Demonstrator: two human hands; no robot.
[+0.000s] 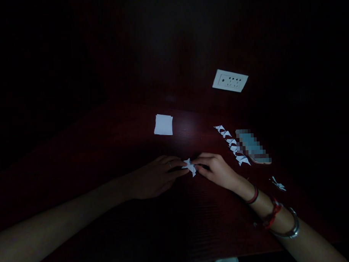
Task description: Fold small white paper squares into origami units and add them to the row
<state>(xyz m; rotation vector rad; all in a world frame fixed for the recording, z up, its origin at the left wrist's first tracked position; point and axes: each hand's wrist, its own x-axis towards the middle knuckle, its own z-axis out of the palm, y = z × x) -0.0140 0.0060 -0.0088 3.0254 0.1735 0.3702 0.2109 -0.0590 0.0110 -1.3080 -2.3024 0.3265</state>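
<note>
A small folded white paper shape [190, 166] with pointed corners is at the table's middle, between my two hands. My left hand [161, 175] reaches in from the left, a ring on one finger, and its thumb and fingertips close on the left side of the folded paper. From the right, my right hand [214, 168] pinches the paper's other side between thumb and fingers. Bands and a metal bangle circle the right wrist and forearm. Beyond the hands lies a stack of white square paper sheets [163, 125].
A slanting row of several similar folded paper shapes [231, 141] lies to the right, beside a phone [253, 145] with a blurred-out screen. Thin paper scraps [278, 184] are farther right. A white socket plate [230, 81] is on the wall behind the dark red table [120, 140].
</note>
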